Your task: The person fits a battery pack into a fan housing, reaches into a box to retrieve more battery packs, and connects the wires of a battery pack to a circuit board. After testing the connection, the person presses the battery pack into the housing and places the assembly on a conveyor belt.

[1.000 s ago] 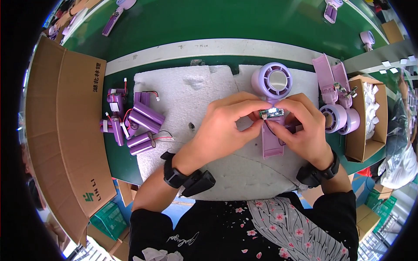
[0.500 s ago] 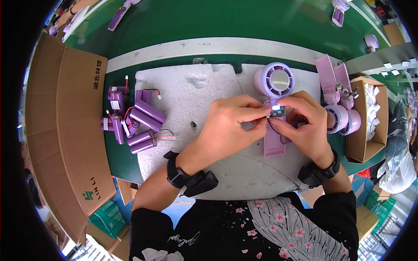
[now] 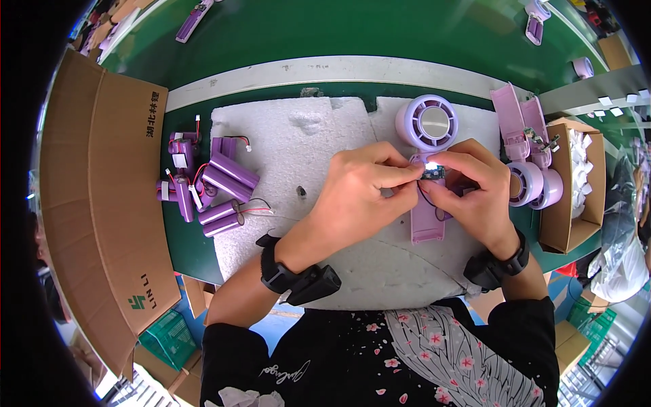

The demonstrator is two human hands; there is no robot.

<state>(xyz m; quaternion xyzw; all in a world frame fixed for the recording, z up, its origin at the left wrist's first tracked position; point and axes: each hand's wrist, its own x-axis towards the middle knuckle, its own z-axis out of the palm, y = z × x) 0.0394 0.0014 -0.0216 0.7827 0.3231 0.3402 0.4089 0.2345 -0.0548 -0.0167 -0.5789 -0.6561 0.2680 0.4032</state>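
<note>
Your circuit board [image 3: 434,174] is up over the foam sheet [image 3: 271,159], right of its middle & nearer the far edge, just above the open handle [image 3: 427,227] of a purple fan [image 3: 427,123]. There's a bright white spot on the board's far side. Your R hand [image 3: 476,186] has it pinched btwn thumb & index. Your L hand [image 3: 366,186] has thumb & index bunched at the board's left end; can't tell if they grip it or a wire. Other fingers are curled, partly hidden. A dark wire [image 3: 425,197] runs down from the board, & a battery end [image 3: 443,215] shows under your R hand.

The fan's round head sits by the sheet's far edge, handle pointing toward you. Black wristbands [image 3: 308,283] on both your wrists.

At the sheet's left edge, purple batteries [image 3: 229,178] w/ red & black leads lie in a loose pile, partly on foam, partly on the green tabletop [image 3: 193,254]. Big cardboard box [image 3: 102,197] stands along the tabletop's left edge. Off the sheet's right edge: opened fans [image 3: 525,184], then a small carton [image 3: 573,230] w/ white pcs. Past the far edge, a white rail [image 3: 271,74].
</note>
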